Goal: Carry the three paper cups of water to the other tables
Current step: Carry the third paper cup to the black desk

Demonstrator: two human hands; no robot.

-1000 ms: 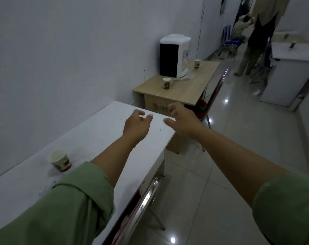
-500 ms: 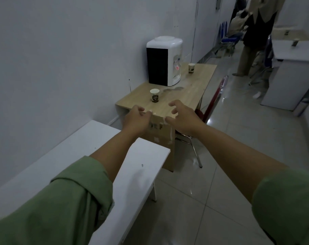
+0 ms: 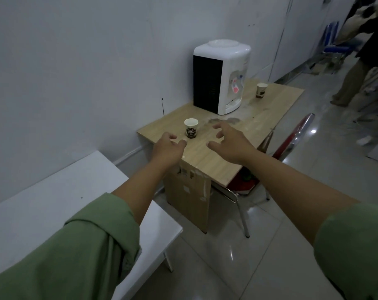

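A paper cup [image 3: 191,128] with a dark printed band stands upright near the front left of the wooden table [image 3: 255,126]. A second paper cup [image 3: 261,90] stands at the table's far end, past the water dispenser [image 3: 221,75]. My left hand [image 3: 168,148] hovers just in front of the near cup, fingers loosely curled, holding nothing. My right hand [image 3: 229,140] is spread open to the cup's right, also holding nothing. Both hands are apart from the cup.
A white table [image 3: 53,198] runs along the wall at lower left. A red chair [image 3: 292,137] with chrome legs is tucked under the wooden table's right side. A person [image 3: 365,59] stands at the far right on the glossy tiled floor.
The view has moved forward past the white table toward the wooden table. The cup left on the white table is out of view. Both hands now reach over the wooden table's front edge.
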